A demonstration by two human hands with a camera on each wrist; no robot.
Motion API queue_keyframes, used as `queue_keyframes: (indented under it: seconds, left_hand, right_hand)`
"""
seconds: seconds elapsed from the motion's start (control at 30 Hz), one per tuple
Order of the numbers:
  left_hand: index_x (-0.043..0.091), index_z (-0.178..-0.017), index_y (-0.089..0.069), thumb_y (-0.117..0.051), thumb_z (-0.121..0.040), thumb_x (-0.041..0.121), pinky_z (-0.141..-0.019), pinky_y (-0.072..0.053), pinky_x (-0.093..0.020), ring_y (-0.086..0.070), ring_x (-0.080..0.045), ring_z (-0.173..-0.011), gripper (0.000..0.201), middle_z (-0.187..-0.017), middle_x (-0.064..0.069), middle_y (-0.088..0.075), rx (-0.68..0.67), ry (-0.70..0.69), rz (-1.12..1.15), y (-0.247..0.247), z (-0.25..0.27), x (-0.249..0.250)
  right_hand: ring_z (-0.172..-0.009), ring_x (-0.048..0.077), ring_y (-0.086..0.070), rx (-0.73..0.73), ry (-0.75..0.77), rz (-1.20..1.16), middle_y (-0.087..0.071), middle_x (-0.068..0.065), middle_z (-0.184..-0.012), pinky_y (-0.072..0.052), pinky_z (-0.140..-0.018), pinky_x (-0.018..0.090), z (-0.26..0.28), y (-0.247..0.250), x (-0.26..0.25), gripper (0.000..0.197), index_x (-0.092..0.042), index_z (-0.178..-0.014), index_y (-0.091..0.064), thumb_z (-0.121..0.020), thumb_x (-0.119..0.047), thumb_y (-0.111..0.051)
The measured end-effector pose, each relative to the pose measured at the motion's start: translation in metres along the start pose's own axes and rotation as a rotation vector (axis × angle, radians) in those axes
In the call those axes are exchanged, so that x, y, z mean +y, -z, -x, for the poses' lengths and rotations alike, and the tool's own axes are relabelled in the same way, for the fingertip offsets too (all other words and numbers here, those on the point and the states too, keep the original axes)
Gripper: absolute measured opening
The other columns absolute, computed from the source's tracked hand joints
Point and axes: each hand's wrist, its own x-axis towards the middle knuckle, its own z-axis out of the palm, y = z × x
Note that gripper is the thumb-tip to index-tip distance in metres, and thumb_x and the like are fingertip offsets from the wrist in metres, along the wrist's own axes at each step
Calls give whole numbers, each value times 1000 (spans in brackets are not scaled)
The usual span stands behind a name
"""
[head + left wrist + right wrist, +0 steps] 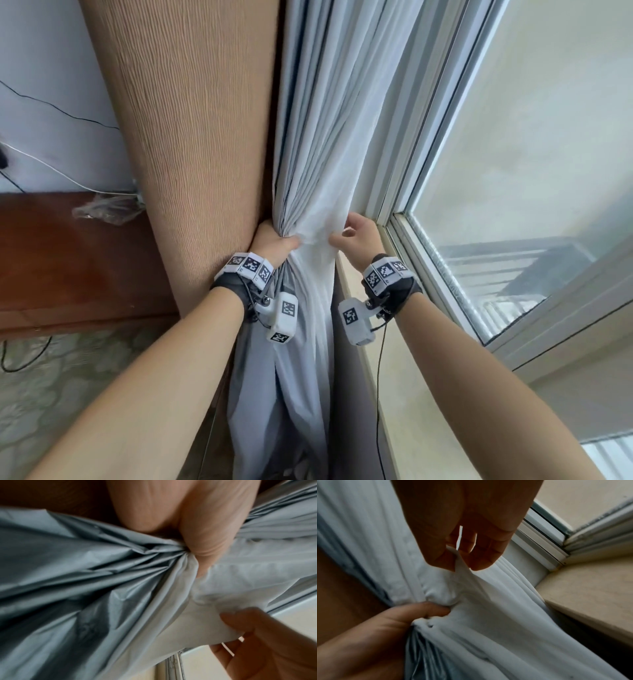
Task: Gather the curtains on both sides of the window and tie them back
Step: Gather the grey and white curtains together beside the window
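A white and pale grey curtain [322, 137] hangs left of the window, bunched into folds at waist height. My left hand [274, 245] grips the gathered bundle, thumb [205, 555] pressed into the folds [120, 568]. My right hand [356, 233] pinches the curtain's loose white edge [458, 566] between thumb and fingers, just right of the bundle. The left hand [402, 615] shows below it in the right wrist view. A tan outer curtain [191, 130] hangs to the left, behind my left hand. No tie-back is visible.
The window frame [404, 192] and glass [531, 154] stand close on the right, above a beige sill [404, 394]. A brown wooden top [68, 260] with a crumpled plastic bag [106, 209] lies at the left. Cables run across the wall [51, 68].
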Motion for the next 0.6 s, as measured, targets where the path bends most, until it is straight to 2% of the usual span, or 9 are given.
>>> queue_keyframes:
  seconds: [0.07,0.13,0.23,0.33,0.37,0.43,0.5,0.53,0.6]
  left_hand:
    - [5,-119,-64,-74,-68,15,-95,-53,-37,-67,-24,-104,53,-110,-8,-70,29,-26,5,-7,1,-1]
    - [7,-124,-60,-74,-65,18,-95,-53,-35,-65,-20,-105,61,-113,-6,-68,-9,-65,18,-12,4,0]
    - [12,-131,-51,-78,-55,16,-94,-52,-28,-62,-13,-112,81,-119,-1,-65,-204,-110,-60,-19,7,1]
    - [19,-132,-52,-82,-53,25,-100,-50,-31,-61,-8,-115,85,-121,3,-66,-299,-91,-109,-19,6,-4]
    - [19,-131,-55,-84,-55,28,-100,-49,-30,-62,-7,-114,82,-121,3,-67,-276,-67,-85,-18,5,-6]
    - [17,-127,-60,-82,-57,33,-99,-49,-31,-64,-9,-111,75,-119,3,-68,-230,-31,-60,-13,6,-4]
    - [14,-117,-65,-77,-54,29,-94,-51,-32,-66,-15,-105,65,-114,0,-70,-207,8,-86,-8,10,0]
    - [12,-112,-66,-73,-52,23,-90,-51,-31,-65,-18,-102,61,-111,-2,-70,-196,29,-78,-5,12,1]
    - [6,-107,-67,-66,-48,15,-81,-48,-26,-63,-22,-99,59,-108,-6,-69,-190,77,-35,0,15,4]
  right_hand:
    - [-64,13,-62,-90,45,25,-71,14,-92,-58,-70,45,9,2,-9,18,-3,-95,-67,-77,1,-66]
    - [-64,11,-61,-166,60,26,-68,13,-89,-55,-71,39,14,0,-16,17,1,-95,-64,-79,3,-66]
    - [-72,13,-64,-210,45,-15,-71,15,-96,-54,-74,27,21,-4,-27,19,2,-100,-65,-82,6,-64]
    - [-64,1,-63,-230,-4,-63,-68,11,-84,-51,-61,14,23,-7,-31,10,1,-91,-62,-86,7,-56]
    - [-62,0,-61,-243,-10,-76,-65,7,-78,-49,-62,15,23,-8,-31,10,0,-86,-62,-85,6,-54]
    - [-68,7,-61,-242,-23,-137,-65,4,-75,-50,-72,23,20,-6,-24,16,-2,-78,-64,-82,7,-51]
    - [-75,14,-64,-152,-101,-219,-68,5,-78,-53,-84,34,15,-4,-12,27,-7,-75,-65,-83,11,-47]
    - [-81,17,-65,-81,-136,-203,-68,6,-84,-52,-89,38,11,-2,-6,26,-10,-80,-66,-82,9,-49]
    - [-114,21,-57,-26,-213,-99,-62,6,-116,-44,-101,42,6,1,4,34,-16,-108,-64,-79,1,-57]
